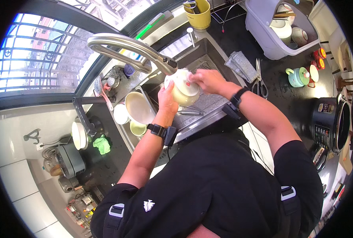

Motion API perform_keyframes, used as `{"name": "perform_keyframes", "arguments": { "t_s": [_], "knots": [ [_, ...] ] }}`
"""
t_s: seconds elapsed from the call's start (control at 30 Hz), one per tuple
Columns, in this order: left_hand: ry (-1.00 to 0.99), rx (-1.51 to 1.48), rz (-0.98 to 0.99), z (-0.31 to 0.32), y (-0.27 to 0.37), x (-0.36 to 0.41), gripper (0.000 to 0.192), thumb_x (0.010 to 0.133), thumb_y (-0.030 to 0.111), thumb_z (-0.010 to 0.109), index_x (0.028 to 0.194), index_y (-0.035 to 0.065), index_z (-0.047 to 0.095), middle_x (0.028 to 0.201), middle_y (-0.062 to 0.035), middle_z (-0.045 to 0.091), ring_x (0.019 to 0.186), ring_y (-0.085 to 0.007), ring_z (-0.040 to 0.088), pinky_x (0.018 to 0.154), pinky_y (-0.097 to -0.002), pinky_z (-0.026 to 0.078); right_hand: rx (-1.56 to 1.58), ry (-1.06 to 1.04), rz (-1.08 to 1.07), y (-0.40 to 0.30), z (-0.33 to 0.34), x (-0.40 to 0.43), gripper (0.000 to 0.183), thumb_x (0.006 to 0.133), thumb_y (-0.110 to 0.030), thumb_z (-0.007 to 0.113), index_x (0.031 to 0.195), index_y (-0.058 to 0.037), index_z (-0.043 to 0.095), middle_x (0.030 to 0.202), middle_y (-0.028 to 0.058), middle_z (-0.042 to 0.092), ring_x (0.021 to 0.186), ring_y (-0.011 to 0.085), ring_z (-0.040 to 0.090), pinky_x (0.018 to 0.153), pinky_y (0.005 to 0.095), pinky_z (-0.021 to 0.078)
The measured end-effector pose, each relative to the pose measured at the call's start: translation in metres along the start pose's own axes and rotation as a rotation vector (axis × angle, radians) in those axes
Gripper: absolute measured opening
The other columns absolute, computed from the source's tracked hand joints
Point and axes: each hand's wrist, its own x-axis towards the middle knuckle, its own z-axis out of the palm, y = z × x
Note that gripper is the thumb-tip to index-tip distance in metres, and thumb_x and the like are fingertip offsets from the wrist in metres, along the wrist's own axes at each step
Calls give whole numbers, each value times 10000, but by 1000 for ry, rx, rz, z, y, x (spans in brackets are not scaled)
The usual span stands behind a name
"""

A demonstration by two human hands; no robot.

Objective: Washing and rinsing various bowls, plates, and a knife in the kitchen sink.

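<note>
Over the sink (pixel 194 131), my left hand (pixel 168 98) grips a pale cream bowl (pixel 183 93) tilted on its side, with a small red mark on its surface. At the bowl's upper right edge is my right hand (pixel 207 81), its fingers bent around a whitish cloth or sponge (pixel 186 76), mostly covered by the fingers. The head of the steel pull-out faucet (pixel 169 64) hangs just above the bowl. Beneath lie metal utensils (pixel 191 113) on the sink floor. In the side basin at left stand a large cream bowl (pixel 138 107) and a small green bowl (pixel 138 128).
Right of the sink lie grey cloths (pixel 241 66) and black-handled scissors (pixel 259 87). Beyond stand a lidded plastic dish box (pixel 271 44), a teal teapot (pixel 298 77) and a black electric cooker (pixel 328 125). A green cloth (pixel 102 145) rests on the left counter.
</note>
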Motion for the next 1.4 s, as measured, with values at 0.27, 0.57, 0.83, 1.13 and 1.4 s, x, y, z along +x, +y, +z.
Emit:
{"name": "perform_keyframes", "arguments": {
  "t_s": [0.27, 0.57, 0.83, 1.13, 1.4],
  "knots": [
    [-22, 48, 5, 1, 1, 1, 286, 1025, 113, 603, 1272, -30, 600, 1230, -132, 686, 1092, -245, 682, 952, -384, 550, 37, 124, -93, -22, -2, 13, 179, 912, -228, 636, 1054, -249, 743, 933, 54, 670, 861, 320, 700, 731, 434, 566],
    [-91, 59, 44, -4, 3, 0, 303, 1024, 121, 603, 1284, -31, 573, 1256, -160, 666, 1129, -287, 667, 1002, -445, 539, 92, 40, -150, -38, -9, 1, 211, 915, -179, 652, 1083, -250, 757, 977, 36, 678, 893, 310, 698, 754, 425, 560],
    [2, 46, 54, -3, 2, -3, 265, 1032, 112, 590, 1262, -19, 603, 1226, -122, 685, 1094, -240, 678, 975, -398, 543, 24, -4, -141, -14, 3, -9, 192, 908, -249, 633, 1061, -282, 745, 933, 68, 652, 869, 309, 696, 716, 442, 566],
    [-40, 17, 65, 1, 4, -6, 242, 1021, 112, 617, 1231, -10, 619, 1217, -120, 692, 1071, -229, 686, 944, -387, 555, -77, -47, -50, 8, -3, 1, 176, 929, -246, 610, 1068, -263, 717, 1017, 61, 677, 902, 299, 702, 745, 443, 568],
    [-14, 47, 60, -6, 4, -1, 225, 1012, 117, 634, 1203, -2, 628, 1192, -118, 700, 1048, -222, 693, 911, -375, 560, 73, 129, -122, -26, 2, 21, 223, 894, -168, 648, 1092, -246, 716, 986, 44, 679, 880, 313, 696, 724, 426, 563]
  ]
}}
